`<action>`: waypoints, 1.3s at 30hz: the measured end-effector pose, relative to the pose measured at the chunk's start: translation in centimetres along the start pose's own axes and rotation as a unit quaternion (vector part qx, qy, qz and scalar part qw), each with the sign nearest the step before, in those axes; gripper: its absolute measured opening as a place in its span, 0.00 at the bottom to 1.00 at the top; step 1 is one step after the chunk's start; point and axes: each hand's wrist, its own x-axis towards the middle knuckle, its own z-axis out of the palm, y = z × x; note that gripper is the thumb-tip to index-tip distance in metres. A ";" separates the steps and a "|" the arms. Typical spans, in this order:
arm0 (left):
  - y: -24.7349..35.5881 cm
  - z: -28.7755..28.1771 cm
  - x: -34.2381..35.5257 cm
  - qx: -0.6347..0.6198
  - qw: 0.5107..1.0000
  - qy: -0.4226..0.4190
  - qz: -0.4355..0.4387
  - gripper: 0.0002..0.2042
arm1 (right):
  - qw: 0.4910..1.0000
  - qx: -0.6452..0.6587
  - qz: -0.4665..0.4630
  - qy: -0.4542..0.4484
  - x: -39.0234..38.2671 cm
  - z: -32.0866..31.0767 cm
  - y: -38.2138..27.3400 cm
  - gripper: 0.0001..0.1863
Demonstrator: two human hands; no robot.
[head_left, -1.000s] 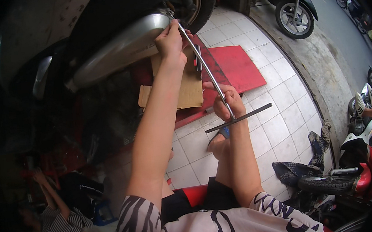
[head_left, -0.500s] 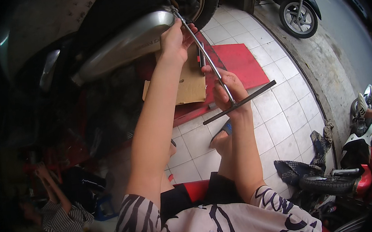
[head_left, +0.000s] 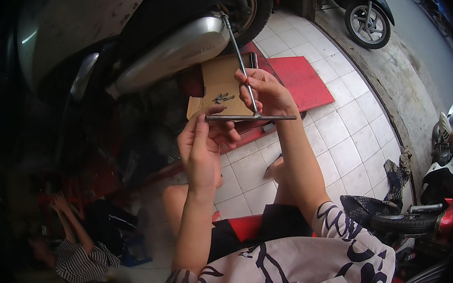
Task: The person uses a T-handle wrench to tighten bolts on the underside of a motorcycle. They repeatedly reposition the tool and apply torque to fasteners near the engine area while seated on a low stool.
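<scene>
A steel T-handle wrench [head_left: 238, 51] reaches from the silver side cover [head_left: 186, 50] of a scooter towards me. Its far end meets the scooter at the cover's upper right corner, where the fitting is too small to make out. My right hand [head_left: 269, 92] has its fingers round the shaft, just above the crossbar. At the crossbar's left end, my left hand [head_left: 200, 146] pinches the tip between thumb and forefinger, the other fingers loosely curled. Beyond the hands, several dark bolts [head_left: 222, 97] lie on a piece of cardboard [head_left: 215, 78].
A red platform [head_left: 302, 83] lies under the scooter, on white floor tiles [head_left: 338, 126]. At lower left sits another person in a striped shirt [head_left: 83, 262]. A dark cloth [head_left: 372, 204] and a red motorcycle [head_left: 446, 219] are at the right. Another scooter [head_left: 369, 21] stands by the road.
My left hand has come down from the wrench's far end to the crossbar's left tip. The crossbar has turned from a slant to nearly level. My right hand has shifted slightly up the shaft.
</scene>
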 end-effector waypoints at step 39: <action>-1.3 3.9 -2.6 0.520 0.851 -0.055 0.037 0.24 | 0.996 0.086 0.028 0.008 0.7 -0.5 0.3 0.10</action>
